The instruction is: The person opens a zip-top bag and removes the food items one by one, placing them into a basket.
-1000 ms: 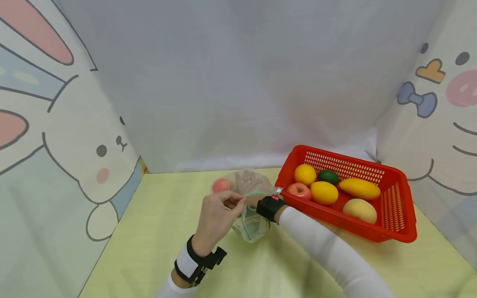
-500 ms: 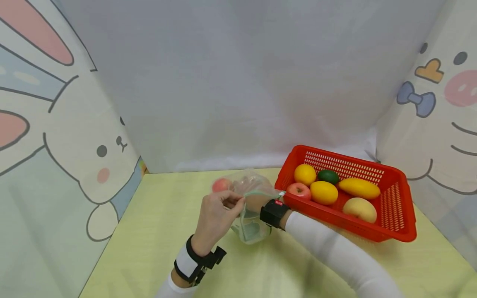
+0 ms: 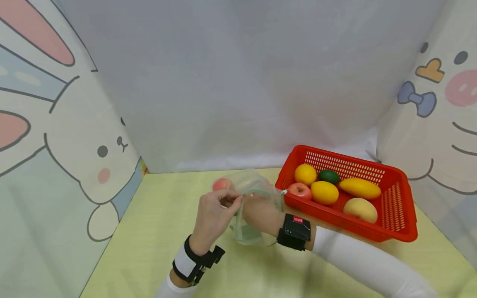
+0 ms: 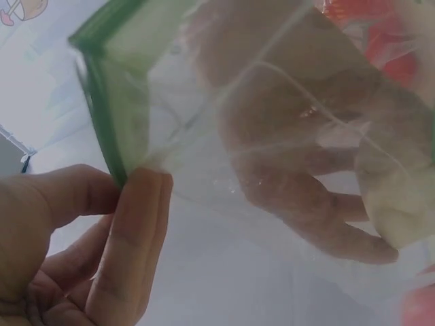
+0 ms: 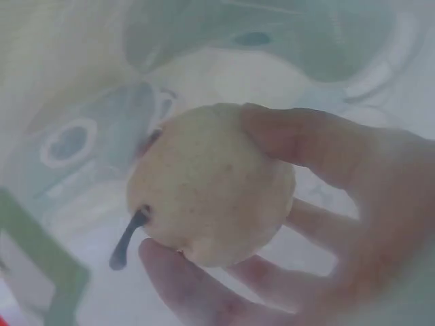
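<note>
My left hand point(image 3: 216, 217) pinches the green-edged rim of a clear plastic zip bag point(image 3: 249, 235) between thumb and fingers. In the left wrist view the green rim point(image 4: 105, 115) stands up from those fingertips. My right hand point(image 3: 262, 213) is at the bag's mouth, its fingers hidden by the bag in the head view. The right wrist view shows its thumb and fingers wrapped around a pale round pear point(image 5: 211, 183) with a dark stem. A pink-red fruit point(image 3: 222, 184) lies at the bag's far left side.
A red plastic basket point(image 3: 404, 198) stands on the right of the yellow table point(image 3: 167, 207). It holds yellow fruits point(image 3: 324, 193), a red apple point(image 3: 299, 191), a dark green fruit point(image 3: 328, 176), a long yellow fruit point(image 3: 360, 188) and a pale round fruit point(image 3: 360, 210).
My right hand and forearm have drawn back toward me and to the right, so more of the hand shows at the bag's mouth. The left hand keeps its pinch, nearly still.
</note>
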Demonstrator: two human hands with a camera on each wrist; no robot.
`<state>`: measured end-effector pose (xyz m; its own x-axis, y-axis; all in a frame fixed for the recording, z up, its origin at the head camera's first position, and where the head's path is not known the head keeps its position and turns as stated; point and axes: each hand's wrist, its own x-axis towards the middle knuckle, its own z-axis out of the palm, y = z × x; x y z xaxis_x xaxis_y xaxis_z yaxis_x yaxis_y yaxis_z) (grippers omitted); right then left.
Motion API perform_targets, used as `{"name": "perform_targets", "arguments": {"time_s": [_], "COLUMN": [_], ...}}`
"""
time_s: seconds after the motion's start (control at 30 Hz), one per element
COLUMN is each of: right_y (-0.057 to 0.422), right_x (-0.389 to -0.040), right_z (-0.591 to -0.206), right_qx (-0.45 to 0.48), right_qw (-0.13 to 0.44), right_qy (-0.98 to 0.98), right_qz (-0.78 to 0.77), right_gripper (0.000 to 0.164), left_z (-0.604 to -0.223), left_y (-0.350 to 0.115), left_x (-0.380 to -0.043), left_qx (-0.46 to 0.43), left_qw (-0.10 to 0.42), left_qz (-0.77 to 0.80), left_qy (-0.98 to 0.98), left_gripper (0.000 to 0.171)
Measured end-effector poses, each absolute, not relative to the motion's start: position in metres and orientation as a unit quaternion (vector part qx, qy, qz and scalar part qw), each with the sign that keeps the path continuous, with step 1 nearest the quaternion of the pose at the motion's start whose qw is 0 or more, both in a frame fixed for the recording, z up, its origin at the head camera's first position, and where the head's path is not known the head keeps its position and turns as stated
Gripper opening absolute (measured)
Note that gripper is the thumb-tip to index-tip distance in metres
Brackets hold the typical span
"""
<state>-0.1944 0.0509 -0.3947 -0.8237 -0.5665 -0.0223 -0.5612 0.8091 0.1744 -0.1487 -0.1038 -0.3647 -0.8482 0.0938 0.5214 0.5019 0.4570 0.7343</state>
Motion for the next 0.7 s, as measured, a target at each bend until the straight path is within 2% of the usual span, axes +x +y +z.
{"name": "perform_targets", "arguments": {"time_s": [0.17, 0.23, 0.4, 0.57, 0.7], "right_y": [0.068, 0.077, 0.096, 0.117, 0.135], "right_x": [-0.173, -0.165, -0.150, -0.138, -0.130], "right_z": [-0.377, -0.368, -0.342, -0.328, -0.310], "right_qx": [0.320, 0.331, 0.341, 0.386, 0.376], "right_qw": [0.087, 0.105, 0.066, 0.101, 0.058], "right_qy": [-0.941, -0.936, -0.937, -0.913, -0.916], "right_qz": [-0.070, -0.059, 0.020, 0.088, 0.127], "right_gripper": [0.034, 0.042, 0.062, 0.064, 0.063], "left_z": [-0.365, -0.365, -0.363, -0.363, -0.364], "left_y": [-0.104, -0.104, -0.104, -0.104, -0.104], "left_x": [-0.150, -0.150, -0.149, -0.150, -0.150], "left_qx": [-0.175, -0.175, -0.175, -0.175, -0.173], "left_qw": [0.203, 0.201, 0.200, 0.199, 0.198], "left_qz": [-0.489, -0.490, -0.488, -0.485, -0.485], "left_qy": [-0.830, -0.830, -0.832, -0.833, -0.834], "left_gripper": [0.005, 0.004, 0.004, 0.004, 0.004]}}
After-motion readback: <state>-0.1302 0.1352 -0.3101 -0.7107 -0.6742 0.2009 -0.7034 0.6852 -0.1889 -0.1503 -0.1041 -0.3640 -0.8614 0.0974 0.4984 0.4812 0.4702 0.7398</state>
